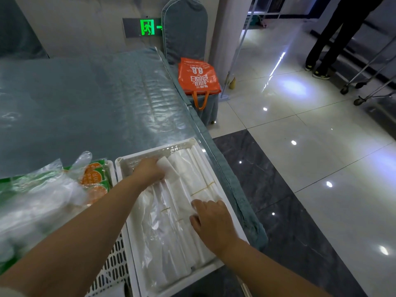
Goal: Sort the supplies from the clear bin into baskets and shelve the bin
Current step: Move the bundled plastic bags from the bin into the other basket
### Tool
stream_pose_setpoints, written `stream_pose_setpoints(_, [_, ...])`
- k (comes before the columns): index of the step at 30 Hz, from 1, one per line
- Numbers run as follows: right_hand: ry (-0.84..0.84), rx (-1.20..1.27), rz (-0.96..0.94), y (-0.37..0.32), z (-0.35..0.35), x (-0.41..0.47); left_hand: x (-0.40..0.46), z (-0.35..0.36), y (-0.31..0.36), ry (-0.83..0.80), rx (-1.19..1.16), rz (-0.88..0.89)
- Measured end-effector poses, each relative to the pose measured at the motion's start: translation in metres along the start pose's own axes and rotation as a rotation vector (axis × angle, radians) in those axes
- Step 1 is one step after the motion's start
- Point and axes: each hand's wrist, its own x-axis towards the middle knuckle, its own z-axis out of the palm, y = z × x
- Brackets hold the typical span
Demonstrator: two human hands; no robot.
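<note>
A white slotted basket [132,243] sits at the table's right edge, packed with bundles of white plastic bags [182,189] tied with rubber bands. My left hand [150,170] reaches into the basket's far end and grips the top of one bundle. My right hand [211,224] lies palm down on the bundles near the basket's right wall, fingers pressing on them. A second white basket [113,271] stands to the left, holding orange-and-green packets [95,179] and loose clear plastic gloves [40,198]. The clear bin is not in view.
The table [85,99] has a teal cloth under a clear plastic sheet. An orange shopping bag [197,76] rests on a covered chair beyond the table's right edge. Glossy tiled floor lies to the right, with a person's legs [330,39] and cart wheels far right.
</note>
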Motion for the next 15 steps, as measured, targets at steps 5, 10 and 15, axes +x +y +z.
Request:
stream_pose_setpoints(5, [0.099, 0.082, -0.012, 0.001, 0.0, -0.001, -0.011, -0.009, -0.001, -0.027, -0.298, 0.05])
stream_pose_setpoints(10, [0.187, 0.086, 0.133, 0.007, -0.002, -0.004, -0.006, -0.019, -0.005, 0.01, -0.609, -0.016])
stream_pose_setpoints(15, [0.098, 0.004, 0.123, 0.006, -0.003, -0.005, -0.002, 0.004, 0.01, -0.044, -0.551, 0.076])
